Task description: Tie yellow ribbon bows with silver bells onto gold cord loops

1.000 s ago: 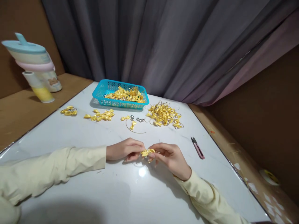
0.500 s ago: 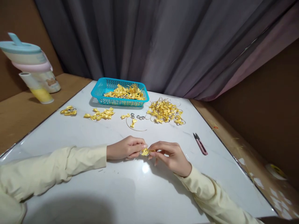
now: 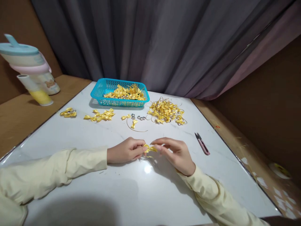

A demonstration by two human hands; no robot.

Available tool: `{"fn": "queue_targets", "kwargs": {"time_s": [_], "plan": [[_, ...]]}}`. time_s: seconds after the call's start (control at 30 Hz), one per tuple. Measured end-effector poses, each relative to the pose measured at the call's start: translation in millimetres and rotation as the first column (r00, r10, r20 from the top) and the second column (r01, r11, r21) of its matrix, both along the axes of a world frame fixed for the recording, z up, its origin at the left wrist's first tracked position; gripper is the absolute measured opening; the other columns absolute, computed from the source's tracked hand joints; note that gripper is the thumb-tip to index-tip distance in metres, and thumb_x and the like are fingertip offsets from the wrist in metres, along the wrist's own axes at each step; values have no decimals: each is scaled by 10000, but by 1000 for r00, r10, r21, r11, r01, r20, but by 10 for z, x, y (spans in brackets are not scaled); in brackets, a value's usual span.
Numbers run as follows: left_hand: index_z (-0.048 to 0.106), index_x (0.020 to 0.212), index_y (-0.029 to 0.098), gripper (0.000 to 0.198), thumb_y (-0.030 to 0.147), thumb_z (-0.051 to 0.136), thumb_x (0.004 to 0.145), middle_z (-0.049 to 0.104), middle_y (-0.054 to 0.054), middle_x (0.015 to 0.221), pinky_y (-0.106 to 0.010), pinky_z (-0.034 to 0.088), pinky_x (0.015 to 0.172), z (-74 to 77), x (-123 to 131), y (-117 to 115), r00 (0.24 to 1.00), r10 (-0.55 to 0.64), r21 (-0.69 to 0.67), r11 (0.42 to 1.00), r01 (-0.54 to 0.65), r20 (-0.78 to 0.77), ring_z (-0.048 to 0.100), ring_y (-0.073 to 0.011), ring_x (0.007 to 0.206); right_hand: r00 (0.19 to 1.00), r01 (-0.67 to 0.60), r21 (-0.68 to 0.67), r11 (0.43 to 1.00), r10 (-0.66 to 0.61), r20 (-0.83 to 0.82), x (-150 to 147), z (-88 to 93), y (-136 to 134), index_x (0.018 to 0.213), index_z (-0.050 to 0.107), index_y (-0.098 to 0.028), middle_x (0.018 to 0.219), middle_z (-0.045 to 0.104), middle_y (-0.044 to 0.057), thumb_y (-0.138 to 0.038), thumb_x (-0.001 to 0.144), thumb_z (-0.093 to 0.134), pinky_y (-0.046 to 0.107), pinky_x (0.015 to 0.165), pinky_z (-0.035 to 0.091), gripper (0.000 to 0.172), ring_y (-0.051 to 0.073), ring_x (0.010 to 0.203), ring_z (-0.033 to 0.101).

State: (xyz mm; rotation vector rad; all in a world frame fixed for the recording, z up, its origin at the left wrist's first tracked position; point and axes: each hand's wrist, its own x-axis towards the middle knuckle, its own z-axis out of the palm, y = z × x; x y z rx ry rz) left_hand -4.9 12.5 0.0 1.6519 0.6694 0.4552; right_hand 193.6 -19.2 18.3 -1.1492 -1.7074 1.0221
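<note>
Over the middle of the white table, my left hand point(image 3: 130, 150) pinches a small yellow satin bow point(image 3: 150, 148) between thumb and curled fingers. A thin gold cord point(image 3: 149, 156) hangs just below the bow. From the other side my right hand point(image 3: 176, 153) has its thumb and index finger at the bow's right end, closed on its edge. Part of the bow is hidden behind the fingertips. Beyond the hands lie two loose yellow bows point(image 3: 134, 124), a curved piece of gold cord point(image 3: 137, 131) and several silver beads point(image 3: 141, 118).
A blue basket point(image 3: 96, 95) of bows stands at the back. To its right is a heap of corded bows point(image 3: 166, 110); more bows point(image 3: 101, 115) lie left. Pink thread snips point(image 3: 202, 143) rest at right. A lidded cup point(image 3: 30, 67) and a thread spool point(image 3: 35, 90) stand far left.
The bow between my hands has turned and shows both its loops now. My right hand has shifted slightly right and up, with its fingers raised more. The view has moved a little.
</note>
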Motion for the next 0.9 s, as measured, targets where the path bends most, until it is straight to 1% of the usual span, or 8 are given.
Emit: {"fn": "queue_targets", "kwargs": {"time_s": [0.07,0.13,0.27,0.43,0.7,0.8,0.83,0.9], "plan": [[484,648,145,294,327,416,869,370,74,442,-191,249,429,12,5,0,999,23,33,999,-21,-40,299,-57,412,993,93,21,995,-91,-80,51,13,42,884,704,-174,829,699,70,-292,791,611,290,607,544,176,148,663,620],[496,624,139,302,323,429,854,355,71,440,-192,238,429,17,5,2,996,39,81,996,-32,-83,291,-58,422,963,164,4,986,-159,-219,105,16,98,926,698,-174,825,701,67,-283,783,622,327,617,542,195,148,631,615],[482,596,139,278,305,462,819,334,68,458,-193,208,427,-1,-4,15,992,16,128,992,0,-128,265,-58,446,889,210,-101,973,-233,-394,188,27,202,930,699,-178,806,693,59,-270,737,664,296,495,490,217,112,517,568],[404,555,155,285,289,469,798,268,76,452,-195,185,421,-20,-4,25,991,0,147,989,20,-134,208,-55,447,864,264,-166,950,-309,-396,236,67,254,927,700,-179,812,692,57,-290,681,699,282,448,439,269,77,450,492],[374,550,162,308,304,456,811,256,77,460,-200,189,429,-21,-3,24,991,17,164,986,5,-130,213,-58,452,841,279,-215,936,-346,-415,285,26,290,940,701,-168,828,696,65,-278,663,713,292,498,460,298,77,469,512],[395,568,161,314,321,431,835,315,68,473,-202,222,447,-14,3,18,989,56,164,986,-33,-137,267,-64,458,858,264,-223,938,-334,-390,289,41,271,1091,638,-166,845,700,67,-296,676,705,314,558,500,440,110,530,587],[412,586,161,309,329,419,845,355,61,486,-202,242,459,-11,8,14,987,73,162,986,-50,-140,300,-68,465,874,244,-224,943,-314,-370,285,62,256,1198,567,-183,843,701,60,-304,686,699,325,582,511,542,126,558,613],[418,628,167,297,344,393,865,420,52,520,-203,278,479,-4,17,5,985,103,161,984,-80,-141,351,-76,481,912,176,-225,958,-245,-329,276,125,221,1379,332,-242,837,704,45,-316,711,685,338,605,518,759,155,603,647]]}}
